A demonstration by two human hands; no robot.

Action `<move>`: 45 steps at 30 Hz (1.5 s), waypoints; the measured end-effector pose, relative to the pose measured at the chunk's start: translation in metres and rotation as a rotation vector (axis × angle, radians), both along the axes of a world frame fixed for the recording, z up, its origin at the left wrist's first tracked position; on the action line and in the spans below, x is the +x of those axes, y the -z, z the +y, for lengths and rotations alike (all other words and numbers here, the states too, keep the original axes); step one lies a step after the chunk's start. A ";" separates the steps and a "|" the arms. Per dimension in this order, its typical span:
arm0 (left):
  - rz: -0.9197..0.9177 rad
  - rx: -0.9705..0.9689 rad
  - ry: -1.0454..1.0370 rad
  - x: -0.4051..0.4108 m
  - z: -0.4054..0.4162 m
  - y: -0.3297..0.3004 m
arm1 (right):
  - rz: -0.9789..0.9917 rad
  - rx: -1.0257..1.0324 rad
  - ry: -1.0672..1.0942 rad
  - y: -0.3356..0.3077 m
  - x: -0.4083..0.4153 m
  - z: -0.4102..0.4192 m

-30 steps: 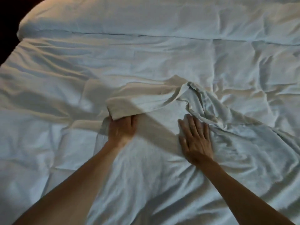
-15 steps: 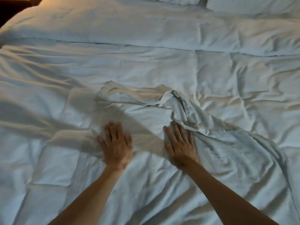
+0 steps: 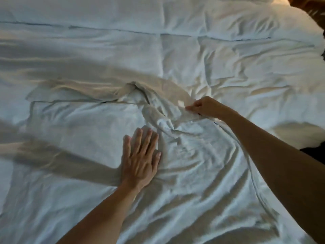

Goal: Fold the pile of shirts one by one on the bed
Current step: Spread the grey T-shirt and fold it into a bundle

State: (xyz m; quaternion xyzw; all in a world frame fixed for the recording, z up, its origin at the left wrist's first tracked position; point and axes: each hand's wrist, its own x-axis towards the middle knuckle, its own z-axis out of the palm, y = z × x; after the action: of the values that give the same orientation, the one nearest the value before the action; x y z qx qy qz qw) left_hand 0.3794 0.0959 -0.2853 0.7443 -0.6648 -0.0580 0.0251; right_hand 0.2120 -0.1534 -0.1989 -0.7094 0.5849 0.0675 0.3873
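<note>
**Shirt spread on the bed, one hand flat, one hand pinching**

Shirt (image 3: 84, 131) of pale white cloth lies spread across the white bed (image 3: 228, 67), its flat, smoother part reaching away to the left of the left hand's fingers (image 3: 142, 138) and its hem side running down toward the viewer. A straight edge of the cloth shows beyond those fingers, farther up the bed. The left hand (image 3: 140, 159) lies palm down on the shirt, fingers straight and slightly spread, pressing the cloth against the bed without curling round anything. Just beyond and to the right of these fingertips the cloth bunches into a crumpled ridge of folds (image 3: 158, 118), which fills the space between the two hands. The right hand (image 3: 205, 106) sits farther up the bed and to the right, its fingers curled and drawn together with the thumb, pinching an edge of the shirt at the right end of that ridge. From this pinch a seam line runs down and to the right beneath the right forearm. Pillows (image 3: 175, 16) lie along the head of the bed, well beyond both hands.
</note>
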 end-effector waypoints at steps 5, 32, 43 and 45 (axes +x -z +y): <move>-0.033 0.014 0.023 -0.003 -0.004 0.005 | 0.221 0.015 -0.222 0.007 0.015 -0.003; -0.045 -0.013 -0.015 -0.006 -0.003 0.010 | 0.020 -0.428 0.274 0.005 -0.068 -0.036; -0.006 0.001 -0.081 -0.011 -0.007 0.008 | -0.060 -0.113 0.350 0.010 -0.143 0.055; 0.175 -0.075 -0.181 -0.031 -0.010 0.001 | -0.047 -0.019 0.273 0.005 -0.154 0.051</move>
State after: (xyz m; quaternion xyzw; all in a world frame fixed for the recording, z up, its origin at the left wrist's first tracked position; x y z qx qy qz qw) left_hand 0.3489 0.0858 -0.2862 0.7918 -0.5921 -0.0951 0.1160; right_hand 0.0583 -0.1029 -0.2042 -0.6285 0.6673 -0.0081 0.3996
